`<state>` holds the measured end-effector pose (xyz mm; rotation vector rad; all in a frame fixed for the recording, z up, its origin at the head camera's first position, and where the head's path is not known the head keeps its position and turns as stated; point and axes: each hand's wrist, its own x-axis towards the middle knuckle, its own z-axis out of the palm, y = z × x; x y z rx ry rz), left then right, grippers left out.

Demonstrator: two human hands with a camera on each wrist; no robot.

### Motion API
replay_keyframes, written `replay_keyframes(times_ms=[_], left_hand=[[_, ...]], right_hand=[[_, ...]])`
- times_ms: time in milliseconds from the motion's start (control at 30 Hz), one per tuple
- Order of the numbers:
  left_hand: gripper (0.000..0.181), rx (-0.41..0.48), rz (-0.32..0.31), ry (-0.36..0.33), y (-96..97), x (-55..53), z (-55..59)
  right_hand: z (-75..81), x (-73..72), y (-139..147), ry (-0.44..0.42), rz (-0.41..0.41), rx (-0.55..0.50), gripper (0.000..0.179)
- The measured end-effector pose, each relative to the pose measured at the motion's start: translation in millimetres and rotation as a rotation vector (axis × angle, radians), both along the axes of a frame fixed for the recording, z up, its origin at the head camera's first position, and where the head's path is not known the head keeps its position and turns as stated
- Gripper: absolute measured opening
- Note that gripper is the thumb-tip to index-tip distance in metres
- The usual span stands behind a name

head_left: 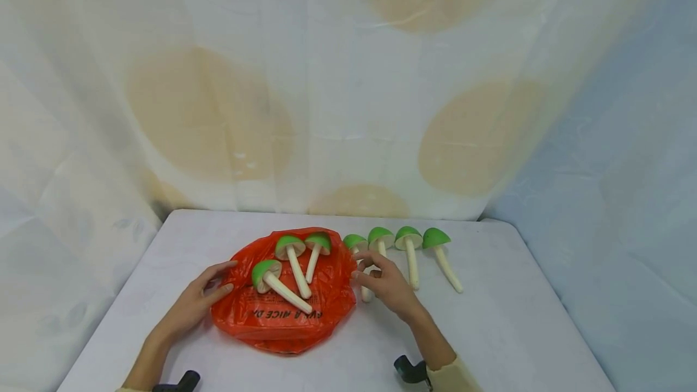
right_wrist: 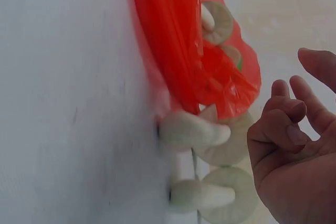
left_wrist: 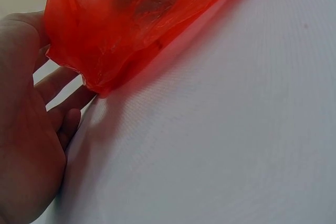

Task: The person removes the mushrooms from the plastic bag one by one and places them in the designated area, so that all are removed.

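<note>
A red plastic bag [head_left: 256,331] lies flat on the white table, with black print across its lower part. Three mushrooms with green caps and long white stems rest on it: one at the left [head_left: 285,292], one in the middle [head_left: 296,271] and one at the right [head_left: 314,262]. My left hand [head_left: 193,301] touches the bag's left edge, thumb and fingers spread; in the left wrist view its fingers reach behind the red film [left_wrist: 121,30]. At the bag's right edge is my right hand [head_left: 383,283], fingers loosely bent with nothing between them.
Several more green-capped mushrooms stand in a row right of the bag, the outermost mushroom [head_left: 446,265] leaning outward. My right hand overlaps part of this row. A pale curtain [head_left: 348,107] with tan spots hangs behind the white table [head_left: 517,319].
</note>
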<state>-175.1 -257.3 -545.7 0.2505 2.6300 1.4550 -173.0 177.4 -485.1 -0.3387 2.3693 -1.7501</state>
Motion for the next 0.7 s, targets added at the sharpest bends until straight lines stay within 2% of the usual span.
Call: replay_keyframes(times_ms=[233, 400, 700], left_hand=[[0.058, 0.0, -0.001, -0.002, 0.2, -0.5, 1.3], [0.058, 0.0, -0.002, -0.002, 0.3, -0.1, 1.4], [0.057, 0.002, -0.002, 0.006, 0.1, 0.9, 0.7]], right_hand=[[-1.3, 3.6, -21, -0.011, 0.107, -0.007, 0.04], [-4.5, 5.3, -36, -0.006, 0.131, 0.031, 0.038], [-6.4, 10.3, -56, -0.042, 0.166, 0.036, 0.032]])
